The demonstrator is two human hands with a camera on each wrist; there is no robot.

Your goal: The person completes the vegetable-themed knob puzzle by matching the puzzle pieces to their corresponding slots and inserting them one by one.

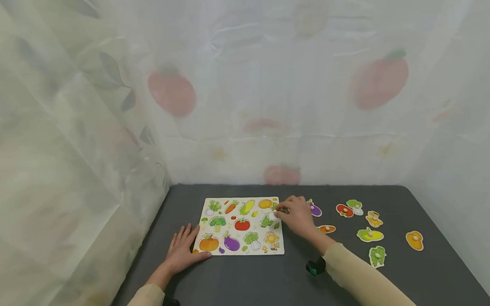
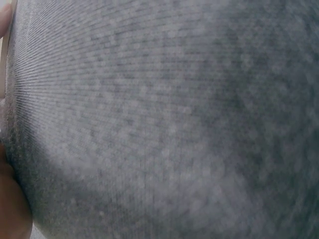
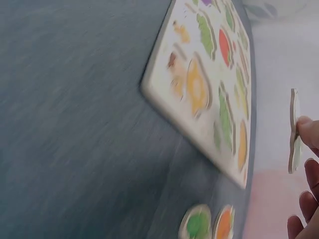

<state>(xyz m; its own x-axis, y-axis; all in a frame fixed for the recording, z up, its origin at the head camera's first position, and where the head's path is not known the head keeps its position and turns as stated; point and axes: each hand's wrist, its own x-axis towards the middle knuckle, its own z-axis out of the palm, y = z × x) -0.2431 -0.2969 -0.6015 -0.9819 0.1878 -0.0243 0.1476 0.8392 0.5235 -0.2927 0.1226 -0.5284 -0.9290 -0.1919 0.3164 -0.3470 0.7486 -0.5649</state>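
Observation:
A white peg-puzzle board (image 1: pixel 242 251) printed with vegetables lies on the dark table. My left hand (image 1: pixel 183 250) rests at its lower left corner, fingers spread and thumb along the front edge. Over the board's right side, my right hand (image 1: pixel 297 218) pinches a white-and-green vegetable puzzle piece (image 3: pixel 292 114) between thumb and fingers. That piece is raised above the board and seen edge-on in the right wrist view, so its picture is mostly hidden. Printed tomato, broccoli, pumpkin and eggplant shapes show on the board. The left wrist view holds mostly blurred grey fabric-like surface.
Loose knobbed pieces lie right of the board: an eggplant (image 1: pixel 316 210), a carrot (image 1: pixel 328 229), a tomato (image 1: pixel 343 211), a bok choy (image 1: pixel 356 205), mushrooms (image 1: pixel 375 220), a corn (image 1: pixel 365 234), a green piece (image 1: pixel 377 258) and an orange-yellow piece (image 1: pixel 414 244). Pale curtains (image 1: pixel 285 147) enclose the table.

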